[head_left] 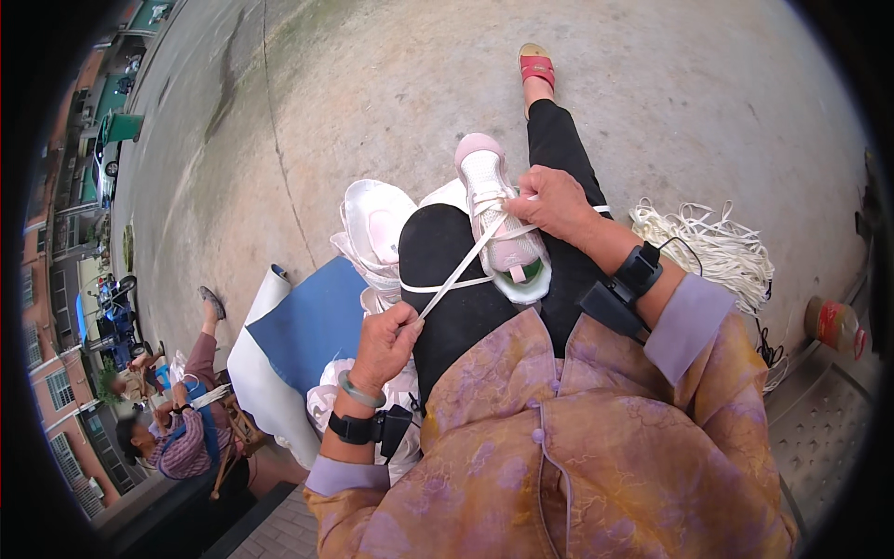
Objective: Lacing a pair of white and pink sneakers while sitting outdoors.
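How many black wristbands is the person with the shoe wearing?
2: one black wristband behind the left hand, another black wristband behind the right hand. The sleeves could hide more.

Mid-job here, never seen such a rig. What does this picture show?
No machine: these are a person's two bare hands, seen from above by a fisheye camera worn on the head, so straight edges bend. The left hand holds a white shoelace running toward the right hand, which pinches lace at the pink and white sneaker. That sneaker rests on the lap. Shoe pieces and a blue sheet lie at the left; a bundle of laces at the right.
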Tool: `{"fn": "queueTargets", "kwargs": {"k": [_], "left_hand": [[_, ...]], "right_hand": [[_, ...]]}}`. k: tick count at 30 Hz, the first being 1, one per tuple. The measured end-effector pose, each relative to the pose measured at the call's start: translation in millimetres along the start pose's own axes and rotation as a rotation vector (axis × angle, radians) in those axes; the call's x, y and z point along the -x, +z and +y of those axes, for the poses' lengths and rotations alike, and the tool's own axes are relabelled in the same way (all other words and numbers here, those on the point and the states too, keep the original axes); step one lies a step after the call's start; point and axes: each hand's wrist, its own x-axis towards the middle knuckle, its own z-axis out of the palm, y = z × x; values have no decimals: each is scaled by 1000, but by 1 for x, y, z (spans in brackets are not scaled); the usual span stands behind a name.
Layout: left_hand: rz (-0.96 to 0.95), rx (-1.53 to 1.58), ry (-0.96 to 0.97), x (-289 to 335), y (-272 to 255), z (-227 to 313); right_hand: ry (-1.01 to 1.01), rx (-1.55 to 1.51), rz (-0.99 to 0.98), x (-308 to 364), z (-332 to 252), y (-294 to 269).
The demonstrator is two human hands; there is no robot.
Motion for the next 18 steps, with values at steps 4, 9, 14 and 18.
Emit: {"fn": "queueTargets", "kwargs": {"k": [4, 9, 14, 18], "left_hand": [[11, -33, 11, 11, -6, -7], [36, -25, -18, 33, -22, -11], [101, 0, -26, 56, -42, 7], [189, -19, -20, 70, -69, 12]], "right_hand": [[124, 28, -89, -1, -7, -3], [103, 1, -47, 1, -10, 3], [71, -26, -8, -2, -5, 7], [67, -97, -31, -1, 2, 2]]}}
